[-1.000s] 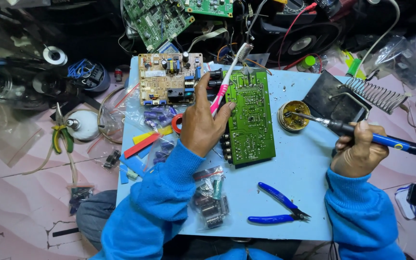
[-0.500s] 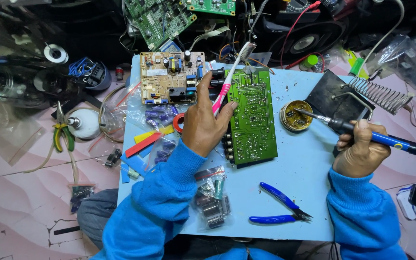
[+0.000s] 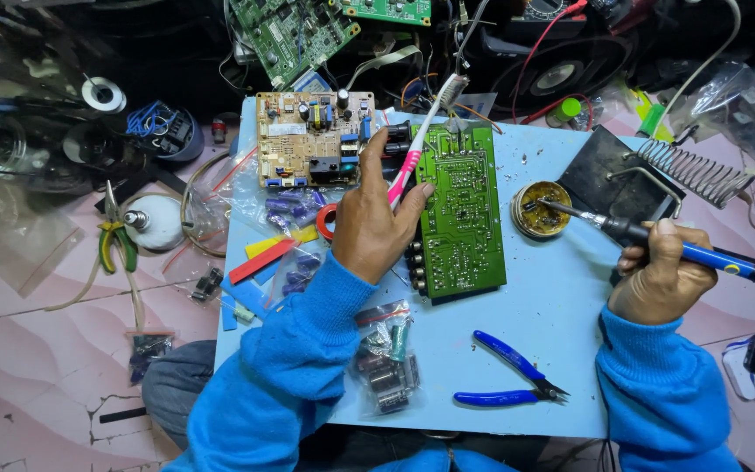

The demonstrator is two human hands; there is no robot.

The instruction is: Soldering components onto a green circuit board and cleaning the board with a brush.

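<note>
The right hand [image 3: 660,281] is closed around a blue-handled soldering iron [image 3: 657,241], its tip dipped in the round flux tin [image 3: 542,210] at three o'clock of the green circuit board [image 3: 460,212]. The left hand [image 3: 376,225] grips a pink toothbrush [image 3: 416,150] at the board's nine o'clock edge. Judged risk: the hot tip dragging across the board or fingers, or tipping the tin.

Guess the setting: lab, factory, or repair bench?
Probably a small electronics repair bench. The right hand dips a soldering iron into a flux tin, the left hand holds a toothbrush by a green circuit board, with more boards and loose capacitors around.
</note>
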